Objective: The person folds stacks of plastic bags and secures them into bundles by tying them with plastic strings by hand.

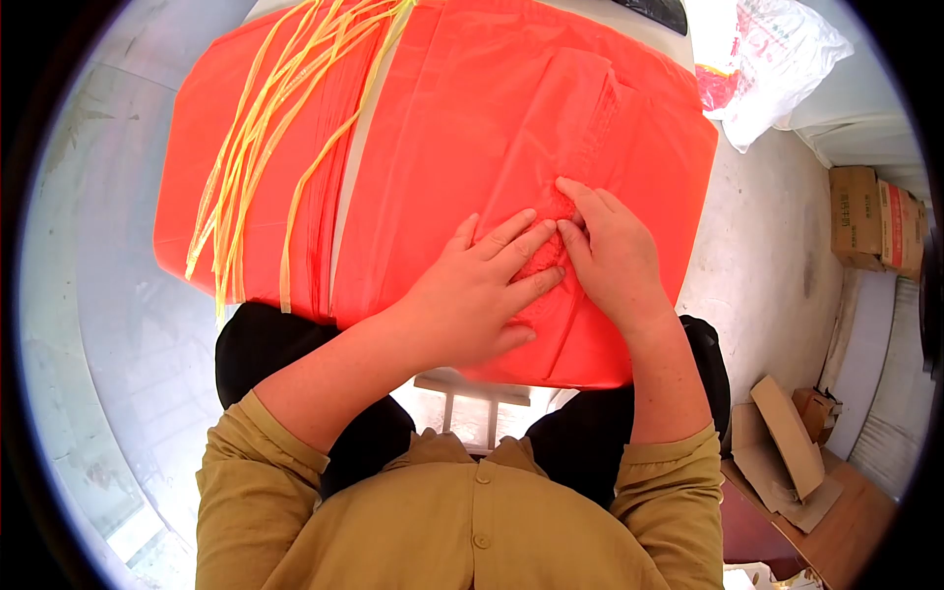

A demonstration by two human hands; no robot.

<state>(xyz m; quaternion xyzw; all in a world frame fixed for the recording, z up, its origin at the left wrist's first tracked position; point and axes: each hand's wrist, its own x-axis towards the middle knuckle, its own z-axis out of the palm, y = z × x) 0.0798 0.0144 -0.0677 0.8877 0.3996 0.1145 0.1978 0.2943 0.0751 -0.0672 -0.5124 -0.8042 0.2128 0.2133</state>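
Red plastic bags (472, 128) lie flat in a stack in front of me, with a folded, crinkled strip running down the right part. My left hand (482, 285) rests on this stack, fingers spread and pressing on the crinkled plastic. Just to its right, my right hand (615, 251) has its thumb and forefinger curled round a gathered bit of the red plastic. The fingertips of both hands nearly meet there. Part of the crinkled strip is hidden under my fingers.
Yellow plastic ties (246, 147) lie over another red stack (202, 177) on the left. A white plastic bag (782, 59) is at the upper right. Cardboard boxes (855, 216) stand by the right wall, and an opened carton (777, 452) lies at the lower right.
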